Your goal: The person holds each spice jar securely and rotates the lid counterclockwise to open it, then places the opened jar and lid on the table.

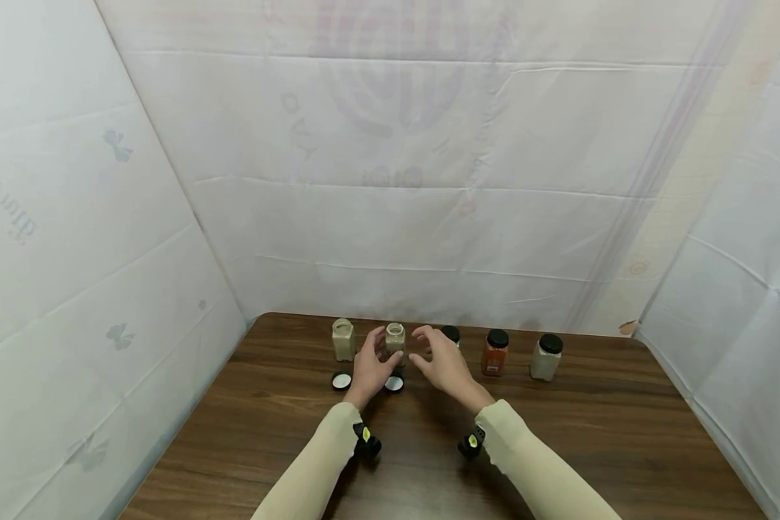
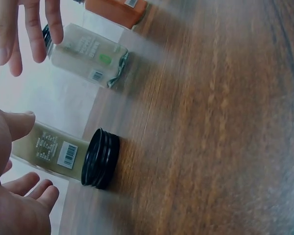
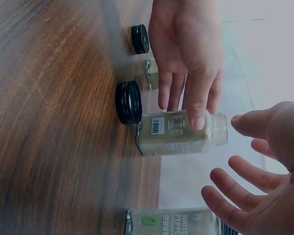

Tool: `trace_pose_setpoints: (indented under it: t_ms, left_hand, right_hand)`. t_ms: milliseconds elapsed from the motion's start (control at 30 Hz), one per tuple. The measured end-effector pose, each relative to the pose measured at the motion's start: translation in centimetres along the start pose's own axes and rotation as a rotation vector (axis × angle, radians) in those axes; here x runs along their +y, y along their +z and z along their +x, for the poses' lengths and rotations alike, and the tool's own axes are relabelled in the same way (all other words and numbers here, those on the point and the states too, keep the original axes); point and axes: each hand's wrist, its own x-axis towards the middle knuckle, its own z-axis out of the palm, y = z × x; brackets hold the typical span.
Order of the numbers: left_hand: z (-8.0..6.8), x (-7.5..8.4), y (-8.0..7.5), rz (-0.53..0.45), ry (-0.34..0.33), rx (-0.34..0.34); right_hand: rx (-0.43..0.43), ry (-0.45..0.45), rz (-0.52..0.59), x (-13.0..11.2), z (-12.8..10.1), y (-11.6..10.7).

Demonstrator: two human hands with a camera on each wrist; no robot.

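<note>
An uncapped glass jar of beige powder (image 1: 396, 339) stands upright between the hands, its black lid (image 1: 393, 382) lying upturned in front of it. My left hand (image 1: 372, 367) is at the jar's left side with fingers loosely spread; its thumb overlaps the jar in the right wrist view. On the other side, my right hand (image 1: 447, 367) hovers with fingers apart and nothing between them. Behind that hand, partly hidden, is a black-capped jar (image 1: 451, 334); its label reads white pepper in the right wrist view.
To the left stands another uncapped jar (image 1: 343, 341), with its lid (image 1: 341, 380) upturned in front. Farther right are a capped jar of orange-red powder (image 1: 495, 354) and a capped jar of pale powder (image 1: 546, 359). White cloth walls (image 1: 390, 238) enclose the wooden table (image 1: 598, 433).
</note>
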Motion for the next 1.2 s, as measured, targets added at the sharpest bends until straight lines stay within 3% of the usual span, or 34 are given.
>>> trace_pose_setpoints:
  t_ms: [333,500,833,1200]
  left_hand:
    - [-1.1,0.1,-0.2,-0.015,0.050,0.045]
    - [-1.6,0.5,-0.1,-0.006,0.085,0.102]
    - [-2.8,1.3,0.8,-0.008,0.085,0.167]
    - [-3.5,1.6,1.5,-0.032,0.122,0.136]
  right_hand:
    - [0.009,0.018,0.004,0.1,-0.2,-0.5]
    - [0.012,0.016,0.023,0.2,-0.5,-0.9]
    - [0.062,0.023,0.009,0.5,-1.0,-2.0]
    - [0.121,0.013,-0.014,1.7,-1.9,-3.2]
